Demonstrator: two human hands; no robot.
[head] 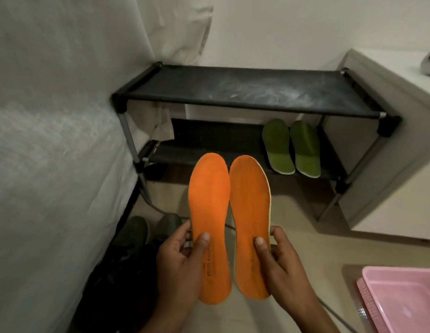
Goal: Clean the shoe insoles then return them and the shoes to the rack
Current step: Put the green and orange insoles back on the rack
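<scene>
Two orange insoles are held side by side in front of a black two-shelf shoe rack, toes pointing toward it. My left hand grips the left orange insole near its heel, thumb on top. My right hand grips the right orange insole the same way. Two green insoles lie next to each other on the right part of the rack's lower shelf. A pair of dark green shoes stands on the floor at the lower left, partly hidden behind my left hand.
A bed with a white cover fills the left side. A white cabinet stands right of the rack. A pink plastic tray sits at the bottom right on the floor. The rack's top shelf is dusty. A cable runs across the beige floor.
</scene>
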